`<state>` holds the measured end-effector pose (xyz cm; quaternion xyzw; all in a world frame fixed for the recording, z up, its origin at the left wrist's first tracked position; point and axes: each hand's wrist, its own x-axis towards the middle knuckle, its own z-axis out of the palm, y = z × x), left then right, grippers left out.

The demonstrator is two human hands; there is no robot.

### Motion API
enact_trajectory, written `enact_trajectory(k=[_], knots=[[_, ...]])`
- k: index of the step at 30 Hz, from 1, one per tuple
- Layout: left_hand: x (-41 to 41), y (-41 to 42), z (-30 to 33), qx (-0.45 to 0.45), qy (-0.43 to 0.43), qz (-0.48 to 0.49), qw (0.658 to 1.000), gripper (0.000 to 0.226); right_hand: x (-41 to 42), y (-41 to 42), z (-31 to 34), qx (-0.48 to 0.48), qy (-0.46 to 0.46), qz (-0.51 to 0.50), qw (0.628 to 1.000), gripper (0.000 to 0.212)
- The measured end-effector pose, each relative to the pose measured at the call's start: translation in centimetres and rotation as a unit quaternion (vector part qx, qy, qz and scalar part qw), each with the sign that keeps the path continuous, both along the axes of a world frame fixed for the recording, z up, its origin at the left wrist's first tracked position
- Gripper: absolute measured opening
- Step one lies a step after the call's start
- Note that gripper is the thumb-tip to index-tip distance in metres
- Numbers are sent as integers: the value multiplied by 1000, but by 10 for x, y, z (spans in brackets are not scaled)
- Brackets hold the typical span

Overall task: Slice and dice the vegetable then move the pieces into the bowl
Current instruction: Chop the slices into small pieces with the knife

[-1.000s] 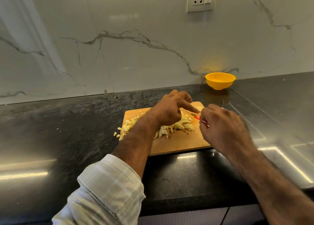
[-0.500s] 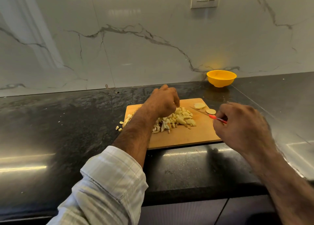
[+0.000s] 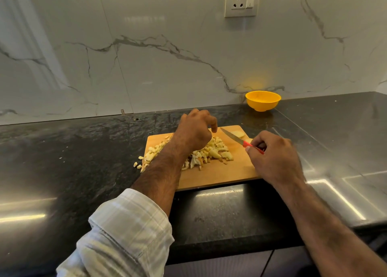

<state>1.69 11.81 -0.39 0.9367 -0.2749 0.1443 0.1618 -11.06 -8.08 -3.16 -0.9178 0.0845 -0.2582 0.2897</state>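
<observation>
Head view looks down on a dark stone counter (image 3: 73, 172), and on it, under both hands, lies a wooden cutting board (image 3: 219, 176). Far beyond the right hand, against the marble wall, sits the yellow bowl (image 3: 263, 103), well apart from the board. Below the left hand (image 3: 195, 132) spreads the pile of diced vegetable (image 3: 211, 152), pale and loose; a few bits (image 3: 137, 164) have strayed off the board's edge to the left of that forearm. The left hand hovers with fingers loosely curled and pointing down, pinching nothing that can be seen. The right hand (image 3: 272, 157) grips a knife (image 3: 240, 140) by its red handle, the blade pointing away towards the board's far edge. Just past the blade tip lie uncut slices (image 3: 238, 133).

The dice look light, damp and crumbly, likely to scatter or stick to fingers, so scooping them from underneath, or sliding them off the board, should serve better than pinching. The slices seem firm but slippery; holding them flat from above would steady them.
</observation>
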Motion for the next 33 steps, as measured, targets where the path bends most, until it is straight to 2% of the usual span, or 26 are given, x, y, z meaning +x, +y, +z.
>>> enact_trajectory(k=[5, 12, 21, 26, 30, 33], knots=[[-1, -5, -4, -4, -12, 6, 1000, 35, -1, -6, -14, 67, -26, -24, 997, 15], [-5, -37, -6, 23, 7, 9, 1000, 30, 0, -3, -16, 40, -12, -43, 998, 15], [24, -89, 7, 57, 174, -16, 983, 43, 1, -6, -22, 87, -42, -49, 994, 13], [36, -94, 3, 32, 210, -13, 977, 48, 1, -5, -21, 100, -40, -48, 993, 17], [42, -90, 4, 18, 255, -2, 967, 37, 0, -4, -18, 103, -31, -53, 993, 20], [42, -82, 5, -33, 262, 10, 964, 27, 1, -3, -17, 106, -22, -57, 992, 21]])
